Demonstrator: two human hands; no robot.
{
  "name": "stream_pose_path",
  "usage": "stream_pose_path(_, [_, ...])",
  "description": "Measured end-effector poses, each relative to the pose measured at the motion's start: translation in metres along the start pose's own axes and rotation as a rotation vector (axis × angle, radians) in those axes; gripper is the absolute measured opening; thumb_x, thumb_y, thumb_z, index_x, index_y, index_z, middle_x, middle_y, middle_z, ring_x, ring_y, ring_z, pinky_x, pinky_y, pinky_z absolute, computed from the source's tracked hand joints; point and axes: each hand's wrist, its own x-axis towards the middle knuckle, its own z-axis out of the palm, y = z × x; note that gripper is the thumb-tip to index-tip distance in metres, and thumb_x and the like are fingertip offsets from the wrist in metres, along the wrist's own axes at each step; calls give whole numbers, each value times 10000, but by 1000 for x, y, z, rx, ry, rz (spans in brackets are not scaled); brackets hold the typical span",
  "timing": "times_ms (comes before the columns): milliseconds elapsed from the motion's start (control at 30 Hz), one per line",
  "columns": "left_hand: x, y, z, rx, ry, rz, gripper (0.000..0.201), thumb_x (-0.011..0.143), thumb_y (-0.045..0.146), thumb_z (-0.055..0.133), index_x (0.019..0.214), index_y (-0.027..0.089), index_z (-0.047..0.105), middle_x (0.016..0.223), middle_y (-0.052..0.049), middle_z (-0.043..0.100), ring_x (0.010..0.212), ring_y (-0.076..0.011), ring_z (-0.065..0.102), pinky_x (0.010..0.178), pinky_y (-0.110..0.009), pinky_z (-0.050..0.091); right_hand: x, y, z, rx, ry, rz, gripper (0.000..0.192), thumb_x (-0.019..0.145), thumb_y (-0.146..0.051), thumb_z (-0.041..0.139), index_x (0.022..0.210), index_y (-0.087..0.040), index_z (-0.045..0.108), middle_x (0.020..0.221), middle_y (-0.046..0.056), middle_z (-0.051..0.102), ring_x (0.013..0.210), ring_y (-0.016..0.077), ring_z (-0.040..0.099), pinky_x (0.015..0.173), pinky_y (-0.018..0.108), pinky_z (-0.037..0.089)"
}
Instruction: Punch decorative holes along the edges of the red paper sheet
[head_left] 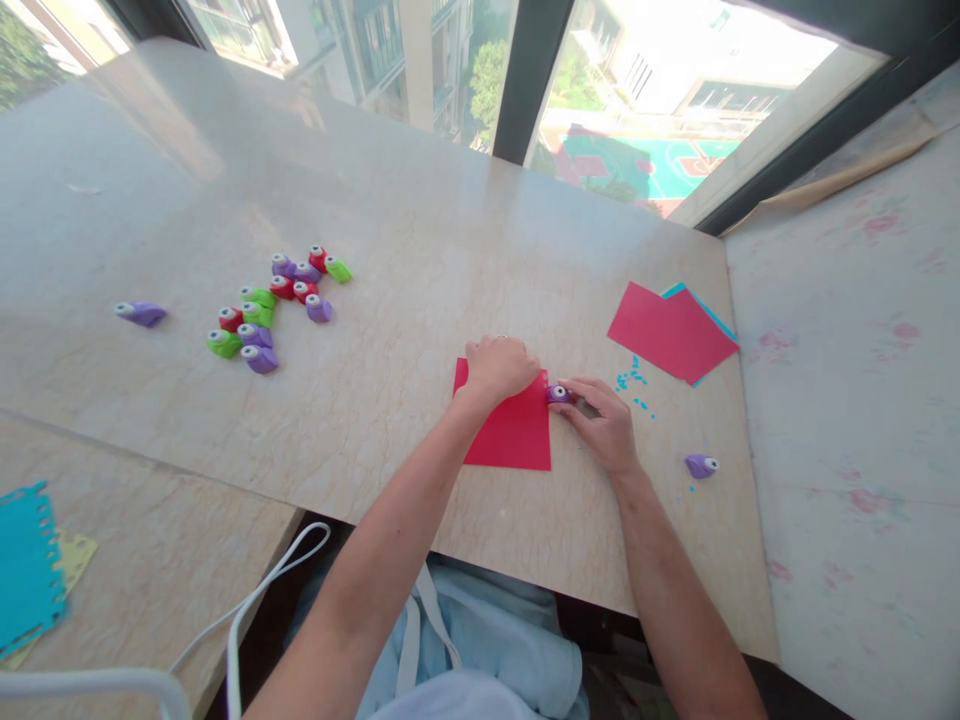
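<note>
Red paper sheet is lying flat on the marble table, at the near edge. A purple punch is sitting on the sheet's right edge, close to its far corner. The right hand is pinching this punch between closed fingers. The left hand is pressing down on the sheet's far-left corner, fingers curled shut against the paper.

Risk, as a judgement: if the left hand is easing its pressure, the sheet is likely to be sliding under the punch, misplacing the cut.

Right of the sheet, blue scraps, stacked paper and a spare punch are lying. Far left, a punch cluster is resting.
</note>
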Motion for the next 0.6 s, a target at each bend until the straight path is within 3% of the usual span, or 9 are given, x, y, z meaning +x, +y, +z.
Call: stream_pose_path(600, [-8, 1, 3, -18, 65, -17, 286, 792, 214, 470, 863, 191, 746, 954, -116, 735, 983, -263, 593, 856, -403, 379, -1, 5, 0, 37, 10, 14, 265, 825, -420, 704, 1038, -265, 729, 1021, 75, 701, 906, 223, 654, 832, 397, 538])
